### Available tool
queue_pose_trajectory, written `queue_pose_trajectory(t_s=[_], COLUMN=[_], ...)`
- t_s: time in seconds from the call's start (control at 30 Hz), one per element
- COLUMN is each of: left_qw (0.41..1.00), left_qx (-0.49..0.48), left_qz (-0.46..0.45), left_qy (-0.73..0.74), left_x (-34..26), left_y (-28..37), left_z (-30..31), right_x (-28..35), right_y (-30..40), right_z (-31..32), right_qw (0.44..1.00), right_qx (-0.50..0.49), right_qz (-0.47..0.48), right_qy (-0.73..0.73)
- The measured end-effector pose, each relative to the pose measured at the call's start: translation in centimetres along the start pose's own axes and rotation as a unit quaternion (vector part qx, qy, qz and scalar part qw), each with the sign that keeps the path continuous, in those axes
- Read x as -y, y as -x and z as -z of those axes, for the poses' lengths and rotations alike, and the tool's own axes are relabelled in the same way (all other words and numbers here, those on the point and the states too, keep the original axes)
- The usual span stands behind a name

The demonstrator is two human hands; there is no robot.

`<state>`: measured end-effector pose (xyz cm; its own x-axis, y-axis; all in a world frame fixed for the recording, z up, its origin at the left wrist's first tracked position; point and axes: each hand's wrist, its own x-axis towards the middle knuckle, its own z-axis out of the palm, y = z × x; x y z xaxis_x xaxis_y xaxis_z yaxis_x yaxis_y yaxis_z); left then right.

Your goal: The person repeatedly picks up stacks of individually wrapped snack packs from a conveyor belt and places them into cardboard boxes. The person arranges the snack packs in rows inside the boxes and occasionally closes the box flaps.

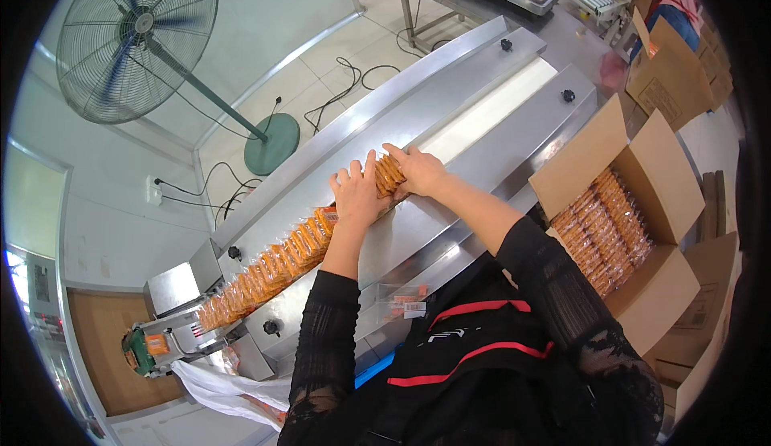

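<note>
My left hand [355, 193] and my right hand [421, 172] press in from both ends on a short stack of clear-wrapped orange snack packets [387, 175], over the channel of a steel conveyor. A long leaning row of the same packets [271, 265] runs from beside my left wrist down to the conveyor's lower-left end. The white belt [491, 109] shows beyond my right hand. At the lower left, a single orange packet [157, 344] lies on the infeed part. My fingertips partly hide the held stack.
An open cardboard box [662, 187] holding rows of packets stands at the right. A clear bag with a label [403, 302] lies on the near steel edge. Behind the conveyor stand a pedestal fan [223, 106] and loose cables [346, 85]. A person [668, 6] is at the upper right.
</note>
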<state>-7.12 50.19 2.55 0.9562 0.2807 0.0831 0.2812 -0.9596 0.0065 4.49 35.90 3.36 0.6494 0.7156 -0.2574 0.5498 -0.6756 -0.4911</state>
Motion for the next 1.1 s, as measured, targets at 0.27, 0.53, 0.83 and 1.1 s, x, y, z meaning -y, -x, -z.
queue_pose_trajectory(t_s=[0.27,0.53,0.83,1.1], left_qw=[0.990,0.991,0.988,0.994], left_qx=[0.074,0.073,0.060,0.008], left_qz=[-0.009,0.015,0.036,-0.002], left_qy=[0.117,0.111,0.141,0.106], left_x=[-0.4,-2.6,-5.0,-3.4], left_y=[-2.1,-1.6,-1.5,-1.4], left_z=[0.5,1.1,1.4,-0.7], right_x=[-3.3,-4.1,-4.7,-3.5], right_y=[-1.1,-0.4,-3.3,1.7], right_z=[-0.7,0.6,-3.3,0.0], right_qw=[0.992,0.976,0.971,0.964], right_qx=[-0.031,0.043,-0.090,-0.240], right_qz=[0.090,0.102,0.000,0.086], right_qy=[-0.079,-0.190,-0.223,-0.072])
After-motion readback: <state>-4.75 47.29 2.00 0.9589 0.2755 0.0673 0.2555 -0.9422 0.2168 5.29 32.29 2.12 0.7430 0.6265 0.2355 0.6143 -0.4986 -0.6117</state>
